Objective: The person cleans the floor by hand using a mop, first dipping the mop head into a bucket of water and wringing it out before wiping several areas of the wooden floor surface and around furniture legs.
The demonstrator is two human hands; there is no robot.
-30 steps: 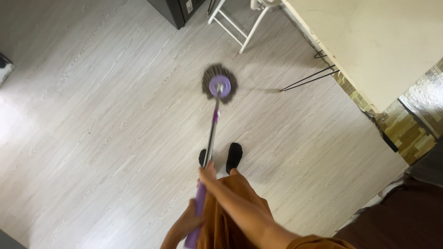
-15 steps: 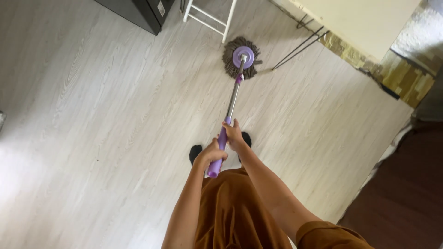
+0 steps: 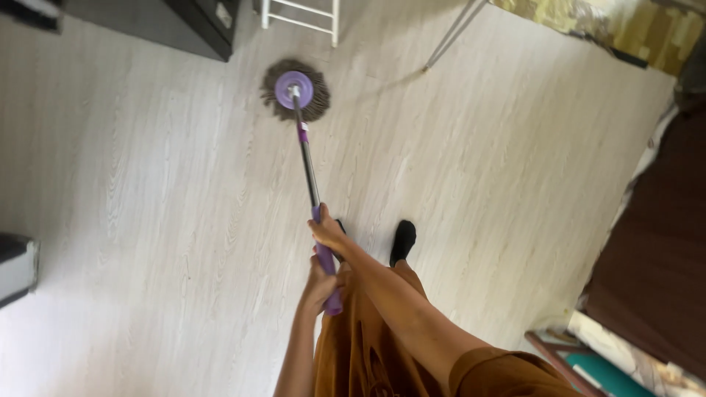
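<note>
Pale wood floor [image 3: 147, 220] was mid-mopping: both hands gripped the purple handle, right hand [image 3: 329, 233] above left hand [image 3: 321, 283], mop head [image 3: 295, 90] far out near the white stool [image 3: 300, 15]. Next I'd guess a steady pull back.

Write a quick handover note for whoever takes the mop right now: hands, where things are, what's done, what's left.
Right hand: gripped high on the purple mop handle.
Left hand: gripped lower, near the handle's end.
Mop head: flat on the pale wood-look floor, close to the white stool legs and the dark cabinet.
Done: can't tell which parts are mopped; no wet trail shows.
Left: probably the floor around the feet and towards the dark rug.
</note>
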